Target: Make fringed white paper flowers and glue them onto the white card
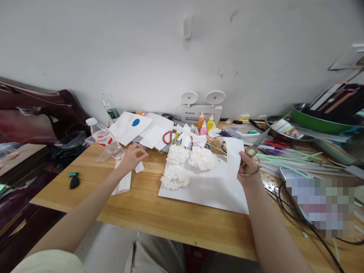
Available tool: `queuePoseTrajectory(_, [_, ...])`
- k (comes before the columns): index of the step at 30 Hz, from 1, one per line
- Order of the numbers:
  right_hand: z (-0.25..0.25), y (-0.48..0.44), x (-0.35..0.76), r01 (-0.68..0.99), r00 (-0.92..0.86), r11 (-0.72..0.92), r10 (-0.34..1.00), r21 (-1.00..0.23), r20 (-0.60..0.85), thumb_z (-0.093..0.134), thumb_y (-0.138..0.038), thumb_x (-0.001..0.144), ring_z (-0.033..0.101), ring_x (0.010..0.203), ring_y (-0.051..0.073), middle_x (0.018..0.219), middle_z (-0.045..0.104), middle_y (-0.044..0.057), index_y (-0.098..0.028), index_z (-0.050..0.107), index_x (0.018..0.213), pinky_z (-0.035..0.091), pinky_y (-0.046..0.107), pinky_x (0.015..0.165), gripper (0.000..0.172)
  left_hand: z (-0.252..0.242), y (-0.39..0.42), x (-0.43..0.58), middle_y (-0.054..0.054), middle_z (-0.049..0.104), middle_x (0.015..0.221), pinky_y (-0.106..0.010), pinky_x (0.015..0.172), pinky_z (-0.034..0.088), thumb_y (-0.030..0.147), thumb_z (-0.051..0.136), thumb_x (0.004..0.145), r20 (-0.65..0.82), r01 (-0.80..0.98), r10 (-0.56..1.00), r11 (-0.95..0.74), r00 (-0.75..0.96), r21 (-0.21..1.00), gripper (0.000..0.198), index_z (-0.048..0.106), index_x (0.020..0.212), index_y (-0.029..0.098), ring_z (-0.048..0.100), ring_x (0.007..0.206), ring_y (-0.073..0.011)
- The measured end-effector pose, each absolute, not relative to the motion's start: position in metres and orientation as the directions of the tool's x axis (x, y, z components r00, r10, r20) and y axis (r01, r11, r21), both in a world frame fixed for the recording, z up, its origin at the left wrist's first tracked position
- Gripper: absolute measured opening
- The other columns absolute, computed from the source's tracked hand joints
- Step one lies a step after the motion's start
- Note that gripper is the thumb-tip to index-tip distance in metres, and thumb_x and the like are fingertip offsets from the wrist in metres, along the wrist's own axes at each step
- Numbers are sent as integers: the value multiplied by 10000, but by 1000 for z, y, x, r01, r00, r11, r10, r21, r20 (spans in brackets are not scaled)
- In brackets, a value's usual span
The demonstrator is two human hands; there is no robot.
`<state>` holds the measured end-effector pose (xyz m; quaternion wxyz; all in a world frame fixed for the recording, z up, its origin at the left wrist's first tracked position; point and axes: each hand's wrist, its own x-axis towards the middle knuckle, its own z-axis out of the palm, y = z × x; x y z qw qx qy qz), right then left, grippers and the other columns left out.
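Observation:
My right hand [248, 165] is closed around gold-handled scissors [260, 140], blades pointing up and away. Its thumb side also pinches a strip of white paper [234, 153], which hangs over a white sheet [207, 189]. My left hand [133, 156] hovers over the left of the table, thumb and fingertips curled together in a pinch; whether anything is between them cannot be made out. Below it lie a folded white paper strip [123, 184] and a small paper piece [139, 167]. On the sheet stand crinkled white clumps [174, 177], between my hands.
A water bottle [105, 138] stands left of my left hand; a black key fob [74, 181] lies nearby. Red-handled pliers [167, 137], paint bottles [203, 129] and paper scraps fill the back. At right are green and clear sticks [298, 159], a phone [295, 197] and black cables.

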<state>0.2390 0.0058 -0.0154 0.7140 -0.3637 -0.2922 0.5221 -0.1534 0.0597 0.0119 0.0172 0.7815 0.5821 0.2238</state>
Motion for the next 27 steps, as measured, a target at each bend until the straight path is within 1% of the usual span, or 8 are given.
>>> queuePoseTrajectory(2, [-14, 5, 238, -539, 293, 186, 956, -822, 24, 685, -302, 568, 237, 233, 14, 333, 359, -101, -189, 457, 541, 123, 160, 240, 256, 11, 59, -153, -30, 559, 851, -326, 764, 361, 405, 589, 665, 334, 901, 920, -312, 207, 301, 237, 520, 737, 190, 497, 841, -195])
queuePoseTrajectory(4, [-14, 5, 238, -533, 289, 185, 957, -826, 28, 687, -309, 569, 241, 234, 15, 329, 358, -100, -188, 451, 538, 127, 158, 241, 267, 12, 58, -152, -27, 563, 833, -315, 743, 369, 419, 597, 651, 330, 900, 923, -304, 197, 313, 271, 487, 745, 190, 502, 823, -192])
queuePoseTrajectory(9, [-14, 5, 239, -534, 270, 177, 962, -827, 31, 696, -314, 562, 253, 238, 17, 320, 354, -99, -186, 443, 509, 152, 155, 245, 288, 15, 55, -148, 2, 554, 722, -255, 647, 361, 397, 480, 745, 277, 892, 942, -283, 190, 351, 220, 458, 680, 188, 506, 698, -144])
queuePoseTrajectory(13, [-13, 4, 239, -520, 268, 173, 963, -836, 32, 691, -317, 569, 245, 236, 18, 317, 349, -97, -187, 420, 483, 159, 159, 243, 312, 14, 53, -147, 41, 428, 529, -232, 526, 299, 387, 367, 807, 255, 900, 950, -265, 182, 346, 303, 382, 580, 187, 418, 521, -105])
queuePoseTrajectory(17, [-12, 3, 238, -497, 271, 182, 961, -848, 48, 686, -330, 578, 244, 236, 21, 321, 341, -94, -191, 407, 480, 150, 163, 239, 326, 9, 53, -148, 44, 325, 444, -243, 479, 250, 410, 327, 823, 230, 906, 953, -265, 196, 330, 388, 304, 508, 186, 359, 458, -104])
queuePoseTrajectory(22, [-13, 4, 238, -510, 277, 189, 960, -839, 48, 679, -334, 582, 232, 242, 24, 345, 345, -98, -202, 448, 536, 140, 172, 233, 271, 6, 54, -147, 21, 448, 556, -254, 536, 306, 348, 354, 819, 248, 896, 939, -312, 239, 317, 279, 375, 587, 194, 436, 553, -133])
queuePoseTrajectory(25, [-16, 5, 239, -476, 273, 212, 958, -853, 86, 668, -339, 602, 229, 241, 23, 350, 337, -101, -198, 443, 548, 140, 170, 231, 272, 5, 54, -147, -5, 531, 712, -260, 634, 368, 350, 439, 777, 258, 875, 924, -357, 281, 326, 174, 435, 704, 193, 496, 688, -150])
queuePoseTrajectory(27, [-18, 6, 241, -426, 273, 251, 951, -869, 141, 656, -346, 627, 228, 240, 21, 356, 335, -102, -195, 430, 547, 139, 168, 231, 283, 4, 55, -148, -27, 550, 806, -272, 704, 384, 358, 498, 741, 282, 864, 912, -384, 298, 326, 186, 467, 804, 185, 508, 777, -163])
